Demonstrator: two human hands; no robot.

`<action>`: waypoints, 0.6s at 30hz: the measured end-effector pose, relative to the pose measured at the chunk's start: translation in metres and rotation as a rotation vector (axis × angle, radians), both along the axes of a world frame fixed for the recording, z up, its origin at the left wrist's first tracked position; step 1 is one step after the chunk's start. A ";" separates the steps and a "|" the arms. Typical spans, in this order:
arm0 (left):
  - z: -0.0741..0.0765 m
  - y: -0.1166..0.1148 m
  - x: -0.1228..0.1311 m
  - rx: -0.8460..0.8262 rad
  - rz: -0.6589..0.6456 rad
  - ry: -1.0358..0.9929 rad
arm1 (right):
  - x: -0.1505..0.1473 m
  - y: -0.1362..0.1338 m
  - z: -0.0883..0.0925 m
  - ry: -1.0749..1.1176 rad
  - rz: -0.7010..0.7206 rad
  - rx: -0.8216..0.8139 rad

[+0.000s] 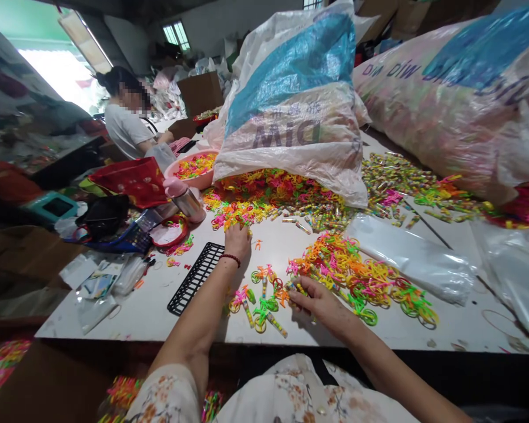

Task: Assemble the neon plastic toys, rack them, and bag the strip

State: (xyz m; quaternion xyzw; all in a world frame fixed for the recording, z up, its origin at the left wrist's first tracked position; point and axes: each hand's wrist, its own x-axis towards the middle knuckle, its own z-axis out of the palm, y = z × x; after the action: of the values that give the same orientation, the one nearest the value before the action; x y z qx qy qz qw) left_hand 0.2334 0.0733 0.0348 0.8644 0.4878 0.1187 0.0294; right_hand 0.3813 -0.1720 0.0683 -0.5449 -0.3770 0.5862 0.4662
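Left hand: in the middle of the frame, stretched forward, with the left hand at the near edge of the loose pile of bright plastic pieces; its fingers point down among them and are partly hidden, so I cannot tell how far open they are or whether they have hold of anything.
Bracelet: a dark red beaded bracelet circles the left wrist.
Right hand: just right of centre, lower down, the right hand has its fingers bent, thumb and forefinger close together over small coloured bits at the left edge of the large heap; whether they grip one I cannot tell.
Small cluster: between the forearms, a few green, pink and orange pieces lie with patterned tubes on the white worktop.
Large heap: a spread of coloured plastic pieces runs from beside the right hand toward the lower right.
Black tray: a slotted black tray lies slanted left of the left forearm.
Clear bags: a stack of clear plastic bags lies behind the large heap.
Sacks: a white sack with a blue band stands at upper centre, pieces spilling at its mouth; a second sack fills the upper right.
Left side: a pink bottle stands near a pink basin of pieces.
Co-worker: a person in a white top sits at upper left.
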 end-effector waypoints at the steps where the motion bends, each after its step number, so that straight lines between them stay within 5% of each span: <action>1: 0.001 0.003 0.002 0.002 -0.007 0.021 | 0.002 -0.002 -0.001 -0.014 0.002 -0.006; 11: 0.007 0.012 -0.006 -0.008 -0.038 0.016 | 0.007 -0.005 -0.006 -0.026 -0.028 0.000; 18: 0.006 0.028 0.000 -0.243 -0.046 -0.297 | 0.001 -0.008 -0.002 -0.021 -0.018 -0.003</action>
State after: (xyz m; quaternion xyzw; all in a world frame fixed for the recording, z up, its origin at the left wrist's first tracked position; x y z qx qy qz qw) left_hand 0.2339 0.1017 0.0413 0.8382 0.4691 0.1846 0.2080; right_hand 0.3828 -0.1801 0.0661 -0.5551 -0.3761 0.5769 0.4664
